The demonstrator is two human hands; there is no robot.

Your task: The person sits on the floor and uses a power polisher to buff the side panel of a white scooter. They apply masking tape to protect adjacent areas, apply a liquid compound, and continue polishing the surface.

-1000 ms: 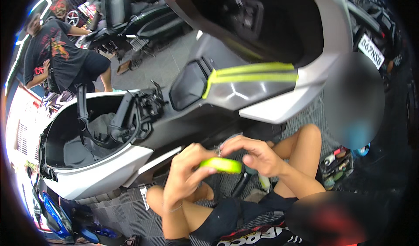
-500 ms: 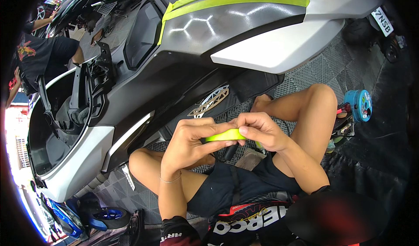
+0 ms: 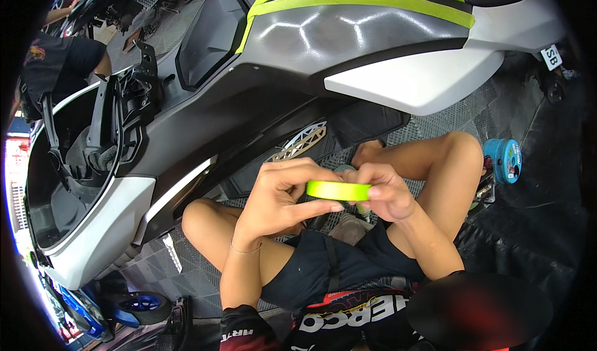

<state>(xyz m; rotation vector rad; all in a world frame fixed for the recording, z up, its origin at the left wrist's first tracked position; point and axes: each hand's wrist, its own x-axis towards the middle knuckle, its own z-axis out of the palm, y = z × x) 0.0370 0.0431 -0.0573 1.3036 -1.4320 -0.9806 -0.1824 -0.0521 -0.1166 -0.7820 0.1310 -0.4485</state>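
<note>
A roll of bright yellow-green masking tape (image 3: 333, 190) is held edge-on between my hands, above my lap. My right hand (image 3: 392, 192) pinches its right end, the thumb on the outer face. My left hand (image 3: 280, 195) curls round its left end, thumb stretched along below and fingers above and behind, partly hidden by the roll. Beyond my hands is the grey, black and white side of a scooter (image 3: 298, 46). Strips of the same coloured tape (image 3: 367, 0) run along its upper grey panel and down that panel's left edge.
My crossed legs (image 3: 444, 158) frame my lap on the grey tiled floor. A round blue tub (image 3: 510, 161) stands right of my knee. Perforated metal plates (image 3: 301, 142) lie beside the scooter. A person in dark clothes (image 3: 62, 65) is at the far left, and a blue-rimmed wheel (image 3: 144, 306) lower left.
The tape roll has shifted right and turned so more of its outer face shows. My left thumb and fingers have spread a little wider. The view has shifted slightly.
</note>
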